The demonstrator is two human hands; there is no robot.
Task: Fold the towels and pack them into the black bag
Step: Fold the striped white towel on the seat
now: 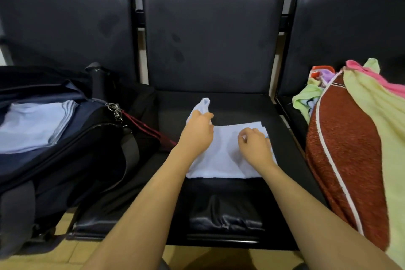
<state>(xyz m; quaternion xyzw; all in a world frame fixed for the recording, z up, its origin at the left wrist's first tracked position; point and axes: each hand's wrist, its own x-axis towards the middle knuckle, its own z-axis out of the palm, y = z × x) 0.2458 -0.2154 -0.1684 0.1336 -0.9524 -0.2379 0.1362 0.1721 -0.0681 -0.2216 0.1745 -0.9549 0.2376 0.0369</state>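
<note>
On the seat (pixel 282 138) – left hand (pixel 198 131) lifts towel (pixel 221 155) corner – right hand (pixel 255 143) pins it

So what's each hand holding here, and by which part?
The left hand pinches the light blue towel by its raised far-left corner. The right hand rests curled on the towel's right side; a grip cannot be told.

Pale blue towel (pixel 221 155) on black seat (pixel 285 138); black bag (pixel 83 155); rust-red towel (pixel 346 160) with white stripe beside yellow one (pixel 377 120).

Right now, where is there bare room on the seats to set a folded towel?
Bare: middle seat behind the white towel, and its front edge. Crowded: left seat, filled by the black bag; right seat, heaped with the towel pile.
</note>
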